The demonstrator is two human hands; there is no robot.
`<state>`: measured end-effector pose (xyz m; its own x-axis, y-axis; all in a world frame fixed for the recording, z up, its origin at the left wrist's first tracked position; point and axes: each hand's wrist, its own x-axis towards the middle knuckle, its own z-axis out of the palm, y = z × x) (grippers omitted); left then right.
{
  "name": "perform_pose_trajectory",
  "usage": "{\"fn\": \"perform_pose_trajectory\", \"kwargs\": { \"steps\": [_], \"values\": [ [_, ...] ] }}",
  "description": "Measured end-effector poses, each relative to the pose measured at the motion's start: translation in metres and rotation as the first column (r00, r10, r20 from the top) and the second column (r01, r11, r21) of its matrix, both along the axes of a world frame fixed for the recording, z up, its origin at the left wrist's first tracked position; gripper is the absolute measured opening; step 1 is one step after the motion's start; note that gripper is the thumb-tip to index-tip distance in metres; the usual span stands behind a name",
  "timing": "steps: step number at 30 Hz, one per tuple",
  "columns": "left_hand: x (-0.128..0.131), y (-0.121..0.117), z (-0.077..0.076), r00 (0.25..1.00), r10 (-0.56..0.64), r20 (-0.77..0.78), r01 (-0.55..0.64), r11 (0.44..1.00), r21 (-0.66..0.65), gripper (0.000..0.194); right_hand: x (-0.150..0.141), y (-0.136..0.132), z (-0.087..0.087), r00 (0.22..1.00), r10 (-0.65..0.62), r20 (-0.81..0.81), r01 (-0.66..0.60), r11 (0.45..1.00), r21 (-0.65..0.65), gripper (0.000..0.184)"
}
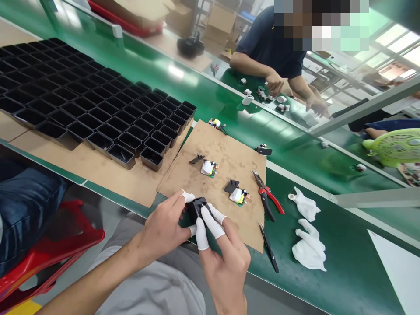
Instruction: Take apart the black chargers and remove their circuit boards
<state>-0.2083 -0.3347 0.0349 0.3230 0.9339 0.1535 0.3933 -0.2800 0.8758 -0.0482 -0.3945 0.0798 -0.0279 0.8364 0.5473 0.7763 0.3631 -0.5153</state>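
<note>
A small black plastic case (196, 206) is held between both hands at the table's near edge. Wrapped around its left side is my left hand (166, 225), with white finger cots on the thumb and a fingertip. My right hand (221, 249), also in white finger cots, pinches the case's top and right side; what lies under those fingertips is hidden. Just beyond, on a cardboard sheet (226, 151), lie two small circuit boards, one circuit board (208, 168) farther left and another circuit board (237, 195) nearer, each with a black plate attached.
Rows of open black cases (88, 105) fill the left. Red-and-black pliers (267, 194), tweezers (269, 249) and crumpled white gloves (308, 245) lie at the right. Across the green bench sits a co-worker (269, 48) handling small parts. A green fan (398, 146) stands far right.
</note>
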Motion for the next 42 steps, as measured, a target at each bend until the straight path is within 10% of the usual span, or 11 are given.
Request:
{"fn": "perform_pose_trajectory", "kwargs": {
  "steps": [13,27,34,42],
  "values": [
    [0.001,0.001,-0.004,0.999,0.026,-0.024,-0.025,0.998,0.052,0.027,-0.005,-0.001,-0.009,0.988,-0.062,0.139,0.059,0.998,0.029,0.032],
    [0.006,-0.003,-0.010,0.988,0.153,-0.008,-0.149,0.975,0.166,0.035,0.007,-0.002,-0.031,0.944,-0.012,0.331,-0.047,0.984,0.170,0.074],
    [0.025,-0.002,0.010,0.970,0.216,0.114,-0.237,0.946,0.221,0.038,0.030,0.001,-0.007,0.901,0.034,0.432,-0.123,0.976,0.181,0.080],
    [0.044,0.012,0.011,0.988,0.149,0.050,-0.147,0.988,-0.041,0.041,0.043,0.009,-0.027,0.886,0.005,0.464,-0.065,0.991,0.113,0.079]
  ]
}}
